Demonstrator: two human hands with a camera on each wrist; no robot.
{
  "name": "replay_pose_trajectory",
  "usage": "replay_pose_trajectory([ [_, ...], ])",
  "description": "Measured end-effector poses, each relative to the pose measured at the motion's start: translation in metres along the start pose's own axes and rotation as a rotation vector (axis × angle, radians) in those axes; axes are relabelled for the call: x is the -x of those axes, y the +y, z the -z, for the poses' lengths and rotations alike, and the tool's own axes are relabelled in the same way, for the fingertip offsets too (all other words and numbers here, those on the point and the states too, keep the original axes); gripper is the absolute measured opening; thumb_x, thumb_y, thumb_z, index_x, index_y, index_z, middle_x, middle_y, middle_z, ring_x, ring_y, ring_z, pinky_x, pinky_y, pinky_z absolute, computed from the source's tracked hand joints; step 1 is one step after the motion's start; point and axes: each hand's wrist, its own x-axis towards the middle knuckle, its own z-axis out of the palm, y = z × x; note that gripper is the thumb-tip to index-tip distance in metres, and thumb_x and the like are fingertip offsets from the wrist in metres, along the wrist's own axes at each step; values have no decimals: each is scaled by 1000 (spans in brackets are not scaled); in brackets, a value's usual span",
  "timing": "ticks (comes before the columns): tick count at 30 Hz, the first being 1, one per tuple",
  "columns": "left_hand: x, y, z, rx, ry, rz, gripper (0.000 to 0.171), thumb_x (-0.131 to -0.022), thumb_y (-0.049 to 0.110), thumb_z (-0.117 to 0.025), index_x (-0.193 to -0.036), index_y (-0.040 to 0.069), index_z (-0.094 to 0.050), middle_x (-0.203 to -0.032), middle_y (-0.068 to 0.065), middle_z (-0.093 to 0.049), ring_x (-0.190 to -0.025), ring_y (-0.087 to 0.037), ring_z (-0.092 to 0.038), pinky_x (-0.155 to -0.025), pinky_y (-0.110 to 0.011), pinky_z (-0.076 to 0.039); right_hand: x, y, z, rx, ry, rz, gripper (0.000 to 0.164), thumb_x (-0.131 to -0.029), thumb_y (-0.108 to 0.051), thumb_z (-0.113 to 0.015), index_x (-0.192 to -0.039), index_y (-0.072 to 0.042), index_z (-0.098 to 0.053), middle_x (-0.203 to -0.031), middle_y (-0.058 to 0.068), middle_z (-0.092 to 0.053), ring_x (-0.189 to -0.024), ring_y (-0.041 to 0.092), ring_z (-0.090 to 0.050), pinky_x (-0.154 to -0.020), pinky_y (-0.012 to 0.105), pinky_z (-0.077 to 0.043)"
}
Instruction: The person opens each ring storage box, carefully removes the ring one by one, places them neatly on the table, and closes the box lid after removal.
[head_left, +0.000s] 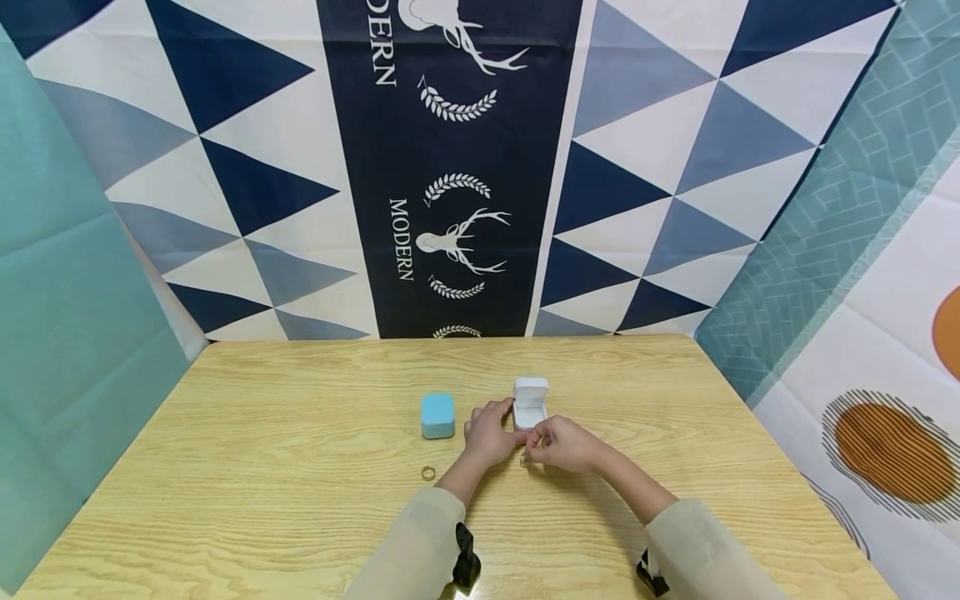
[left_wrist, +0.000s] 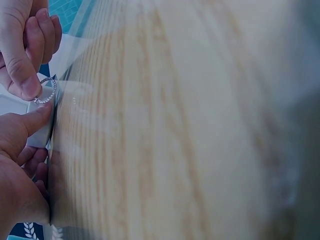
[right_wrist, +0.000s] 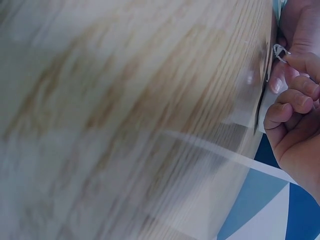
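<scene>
A small white ring box (head_left: pixel 530 416) stands on the wooden table with its lid raised. My left hand (head_left: pixel 489 435) steadies it, thumb along the front and fingers at its left side. Between thumb and index finger, my right hand (head_left: pixel 566 443) pinches a silver ring set with small stones (left_wrist: pixel 54 90), just in front of the box. The right wrist view shows the same ring (right_wrist: pixel 281 59) sticking out from the fingertips, close by the left thumb. The other right fingers are curled in. The inside of the box is partly hidden by the right hand in the head view.
A closed light blue box (head_left: pixel 437 417) sits left of the left hand. Nearer the front, a gold-coloured ring (head_left: pixel 428 472) lies on the wooden tabletop (head_left: pixel 300 467), beside the left forearm. A patterned cloth (head_left: pixel 457 167) hangs behind the table's far edge.
</scene>
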Motion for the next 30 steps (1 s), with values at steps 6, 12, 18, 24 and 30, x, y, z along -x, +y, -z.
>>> replay_pose_trajectory([
  [6,1,1,0,2,-5,9,65,-78,36,-74,-134,12,-52,-132,-5,-56,-104,-24,-48,-82,-36,-33,-1,2,-2,-5,-2,-3,11,-86,-12,-65,-82,-2,-66,-59,-8,-52,-51,5,-41,-47,17,-32],
  [12,1,1,0,2,-2,8,65,-78,36,-74,-134,12,-52,-131,-5,-56,-104,-24,-48,-82,-36,-33,-2,3,-3,-3,-2,0,11,-85,-11,-65,-81,-2,-66,-62,-5,-55,-53,5,-43,-48,17,-34],
  [18,1,0,0,8,-4,5,65,-78,35,-75,-134,12,-52,-132,-5,-56,-104,-24,-48,-82,-36,-33,-2,4,-4,-19,-7,-3,11,-86,-11,-65,-81,-2,-66,-63,-3,-58,-53,5,-42,-48,16,-33],
  [24,1,0,1,11,-3,-1,65,-78,35,-75,-134,12,-52,-132,-6,-56,-104,-25,-48,-81,-36,-33,-2,4,-6,-22,-14,-2,11,-86,-11,-65,-80,-2,-66,-63,-1,-60,-51,3,-43,-46,16,-33],
  [30,2,1,2,10,-3,-2,65,-78,37,-74,-134,12,-52,-132,-6,-56,-105,-25,-48,-82,-36,-34,-1,4,-6,-10,-11,19,11,-86,-11,-64,-80,-1,-66,-63,1,-61,-51,2,-43,-46,15,-33],
])
